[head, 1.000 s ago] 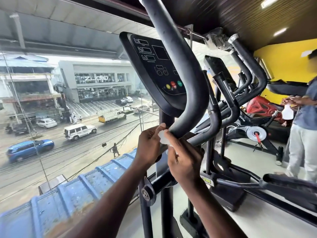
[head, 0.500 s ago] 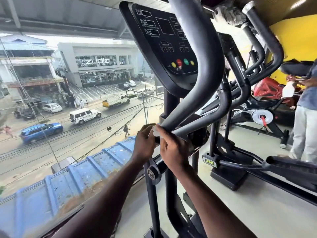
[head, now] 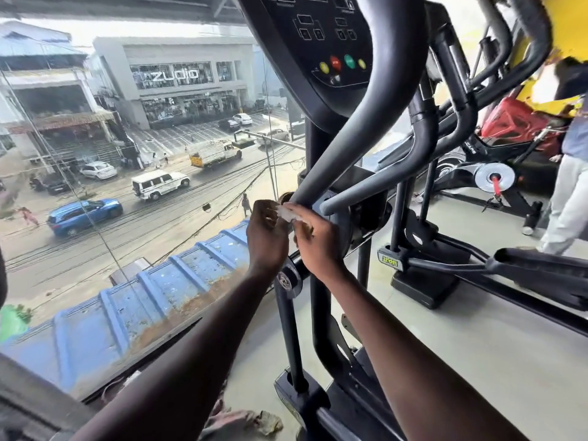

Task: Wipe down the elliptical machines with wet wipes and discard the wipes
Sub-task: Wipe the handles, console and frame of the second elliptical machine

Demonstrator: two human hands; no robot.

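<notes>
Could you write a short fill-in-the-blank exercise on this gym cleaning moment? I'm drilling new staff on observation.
1. Both hands, the left hand and the right hand, hold a white ____ against the elliptical handlebar.
2. On the console, the button between the red and the right yellow one is ____.
3. Outside the window, the car nearest the left edge of the road is ____.
4. The sign on the building across the street reads ____.

Missing words: wet wipe; green; blue; ZUDIO

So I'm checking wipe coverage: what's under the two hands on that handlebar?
A white wet wipe shows between the left hand and right hand, against the handlebar's lower end. The rest of the wipe is covered.
</notes>
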